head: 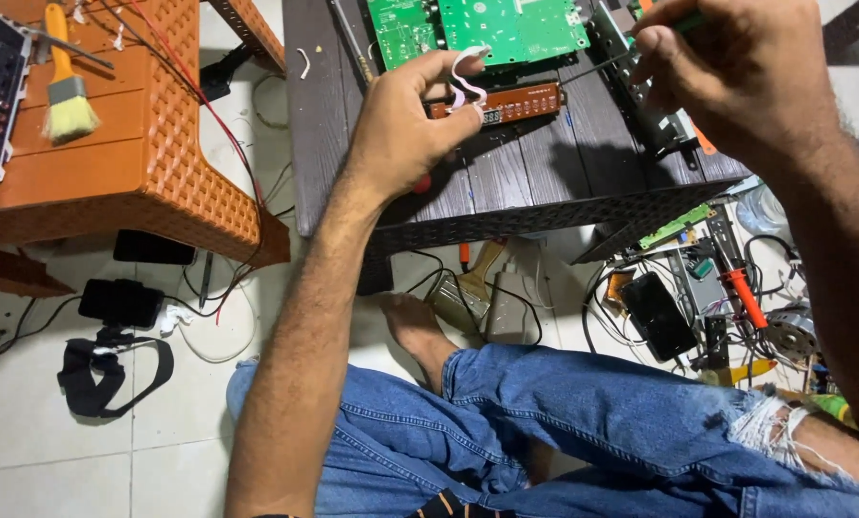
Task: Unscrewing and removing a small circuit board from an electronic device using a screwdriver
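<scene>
Here the narrow brown board (506,103) lies left-right, held by the left hand (405,125).

We see a narrow brown circuit strip (506,103), long and thin, lying across the dark slatted desk (544,173) just below a green printed circuit board (477,27); its left end sits under our left hand (405,129), whose fingers (463,72) pinch a small white flat ribbon cable (468,77) curling up from that end. A slim screwdriver with a green handle and thin dark metal shaft (597,65) slants down leftward from our right hand (736,77), its tip meeting the strip's right end.
</scene>
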